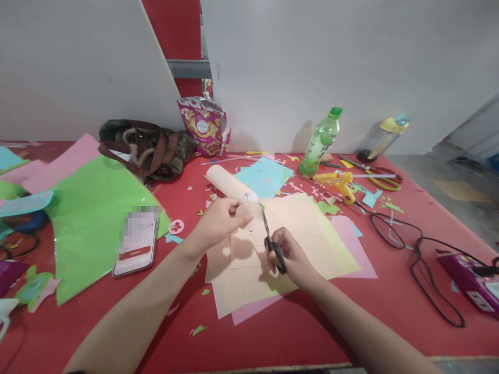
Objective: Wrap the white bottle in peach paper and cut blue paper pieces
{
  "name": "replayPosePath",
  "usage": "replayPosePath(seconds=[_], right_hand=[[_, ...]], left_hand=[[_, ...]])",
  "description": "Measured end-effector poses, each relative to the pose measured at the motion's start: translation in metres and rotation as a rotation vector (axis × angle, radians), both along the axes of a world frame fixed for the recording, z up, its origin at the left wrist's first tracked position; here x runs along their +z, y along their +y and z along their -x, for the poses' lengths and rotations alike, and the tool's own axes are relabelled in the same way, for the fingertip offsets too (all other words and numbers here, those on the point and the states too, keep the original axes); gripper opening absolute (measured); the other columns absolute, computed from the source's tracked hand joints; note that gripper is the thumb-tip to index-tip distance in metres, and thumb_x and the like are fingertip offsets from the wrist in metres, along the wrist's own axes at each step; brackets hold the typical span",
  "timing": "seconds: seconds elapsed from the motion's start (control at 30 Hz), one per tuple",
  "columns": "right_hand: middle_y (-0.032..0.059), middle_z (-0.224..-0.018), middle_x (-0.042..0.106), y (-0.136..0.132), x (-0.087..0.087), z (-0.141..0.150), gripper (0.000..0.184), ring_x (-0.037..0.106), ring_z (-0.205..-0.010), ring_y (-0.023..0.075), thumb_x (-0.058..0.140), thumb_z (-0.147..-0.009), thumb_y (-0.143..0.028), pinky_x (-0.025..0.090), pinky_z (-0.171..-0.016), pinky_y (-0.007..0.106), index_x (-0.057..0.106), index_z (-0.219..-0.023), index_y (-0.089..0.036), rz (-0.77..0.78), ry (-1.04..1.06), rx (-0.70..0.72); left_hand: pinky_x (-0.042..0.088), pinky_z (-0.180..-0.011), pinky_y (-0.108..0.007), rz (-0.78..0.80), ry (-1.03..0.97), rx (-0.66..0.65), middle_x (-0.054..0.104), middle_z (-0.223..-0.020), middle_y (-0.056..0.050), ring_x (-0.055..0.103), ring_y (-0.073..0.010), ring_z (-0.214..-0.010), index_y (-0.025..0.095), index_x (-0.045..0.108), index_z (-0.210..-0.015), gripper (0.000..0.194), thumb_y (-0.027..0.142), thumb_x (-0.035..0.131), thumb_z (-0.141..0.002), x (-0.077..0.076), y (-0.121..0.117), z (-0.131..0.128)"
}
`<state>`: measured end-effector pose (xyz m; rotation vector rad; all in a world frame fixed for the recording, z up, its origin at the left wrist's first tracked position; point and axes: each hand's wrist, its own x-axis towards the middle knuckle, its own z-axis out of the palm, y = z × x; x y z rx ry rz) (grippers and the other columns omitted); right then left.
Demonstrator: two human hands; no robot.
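Note:
My left hand [224, 221] pinches a small rounded piece of cream paper [248, 212] between thumb and fingers. In my right hand [287, 255] is a pair of black-handled scissors [277, 255], fingers through the loops. Its blades point up and away, close to the right edge of the cream piece. A small green bit shows at the blade tips. Beneath both hands lie cream paper sheets [327, 244], stacked over yellow and pink ones. A rolled cream tube [230, 182] with red marks rests just beyond my left hand.
A phone [136, 244] lies on green paper [93, 208] at left. Behind stand a camouflage bag [156, 150], a purple snack bag [206, 124] and a green bottle [322, 143]. On the right are a yellow glue gun [337, 183], its black cord [419, 254] and a purple power strip [468, 280].

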<state>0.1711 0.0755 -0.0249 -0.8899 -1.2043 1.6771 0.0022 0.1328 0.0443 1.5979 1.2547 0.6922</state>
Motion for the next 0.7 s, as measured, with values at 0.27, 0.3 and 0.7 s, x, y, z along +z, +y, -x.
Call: replayPosePath(seconds=[0.27,0.3,0.7], right_hand=[[-0.0083,-0.063,0.038,0.0003,0.0004,-0.0007,0.034,0.041,-0.043,0.0036,0.057,-0.070,-0.044,0.028,-0.037,0.016,0.031,-0.076,-0.022,-0.032,0.008,0.031],[-0.0083,-0.063,0.038,0.0004,0.0009,-0.0005,0.034,0.041,-0.042,0.0035,0.057,-0.070,-0.044,0.027,-0.036,0.015,0.031,-0.076,-0.022,-0.028,0.010,0.035],[-0.0107,-0.055,0.037,0.0006,0.0037,0.0001,0.037,0.040,-0.037,0.0032,0.059,-0.068,-0.043,0.027,-0.035,0.015,0.030,-0.073,-0.022,-0.001,0.002,-0.004]], left_hand=[[0.036,-0.051,-0.020,-0.022,0.042,-0.088,0.054,-0.061,0.001,0.050,-0.0113,-0.056,0.012,0.057,-0.071,0.018,0.029,0.055,-0.066,-0.0040,0.0008,0.0004],[0.036,-0.051,-0.021,-0.022,0.049,-0.092,0.054,-0.062,0.001,0.050,-0.0118,-0.057,0.012,0.057,-0.072,0.019,0.030,0.055,-0.066,-0.0048,0.0012,0.0006],[0.035,-0.049,-0.019,-0.028,0.049,-0.084,0.053,-0.060,0.002,0.050,-0.0102,-0.054,0.013,0.053,-0.069,0.017,0.030,0.054,-0.066,-0.0056,0.0016,0.0033]])
